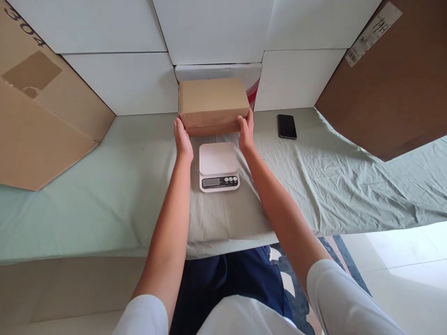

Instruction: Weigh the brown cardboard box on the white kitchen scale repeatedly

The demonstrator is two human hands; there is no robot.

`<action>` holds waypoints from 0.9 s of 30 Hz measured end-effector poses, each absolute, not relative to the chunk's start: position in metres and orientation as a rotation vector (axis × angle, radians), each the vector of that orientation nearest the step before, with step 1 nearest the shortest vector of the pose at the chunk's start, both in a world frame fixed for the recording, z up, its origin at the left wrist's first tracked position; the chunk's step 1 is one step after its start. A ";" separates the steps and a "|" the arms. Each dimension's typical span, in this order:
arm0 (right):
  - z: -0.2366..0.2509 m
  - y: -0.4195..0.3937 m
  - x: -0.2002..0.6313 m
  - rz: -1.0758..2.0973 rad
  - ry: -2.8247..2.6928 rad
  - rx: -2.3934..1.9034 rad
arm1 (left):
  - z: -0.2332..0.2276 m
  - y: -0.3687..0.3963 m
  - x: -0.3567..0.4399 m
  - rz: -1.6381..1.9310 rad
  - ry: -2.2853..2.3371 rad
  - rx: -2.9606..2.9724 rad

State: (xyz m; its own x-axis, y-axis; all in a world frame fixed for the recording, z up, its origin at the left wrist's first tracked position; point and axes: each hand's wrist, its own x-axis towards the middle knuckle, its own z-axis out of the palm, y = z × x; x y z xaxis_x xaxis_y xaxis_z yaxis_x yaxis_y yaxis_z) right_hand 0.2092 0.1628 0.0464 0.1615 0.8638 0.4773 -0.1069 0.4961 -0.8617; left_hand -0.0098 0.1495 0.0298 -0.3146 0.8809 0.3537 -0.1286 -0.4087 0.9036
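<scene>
Two hands clamp cardboard box (213,104): left hand (182,139) flat on left side, right hand (246,132) on right, each grip pressing box wall. Box at back of desk (104,195), just behind white scale (218,166). Judgement: keep palms level, pressure even. Black phone (287,126) lies apart, right.

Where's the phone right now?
In the head view the phone lies flat on the green cloth, right of the cardboard box and the right hand, near the white back wall.
</scene>
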 end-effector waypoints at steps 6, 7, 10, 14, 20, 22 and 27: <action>0.021 0.168 0.221 0.874 -1.151 -0.852 | 0.007 0.144 0.004 1.776 1.068 1.100; 0.020 0.166 0.222 0.884 -1.139 -0.854 | 0.007 0.143 0.005 1.761 1.053 1.104; 0.019 0.162 0.222 0.893 -1.119 -0.870 | 0.009 0.141 0.006 1.725 1.053 1.080; 0.017 0.161 0.220 0.905 -1.108 -0.901 | 0.010 0.142 0.003 1.696 1.094 1.036; 0.009 0.168 0.219 0.949 -1.130 -0.910 | 0.009 0.141 0.003 1.701 1.094 1.019; 0.008 0.170 0.220 0.949 -1.144 -0.914 | 0.009 0.142 0.003 1.715 1.107 1.012; 0.007 0.168 0.218 0.934 -1.144 -0.915 | 0.007 0.145 0.005 1.724 1.124 0.999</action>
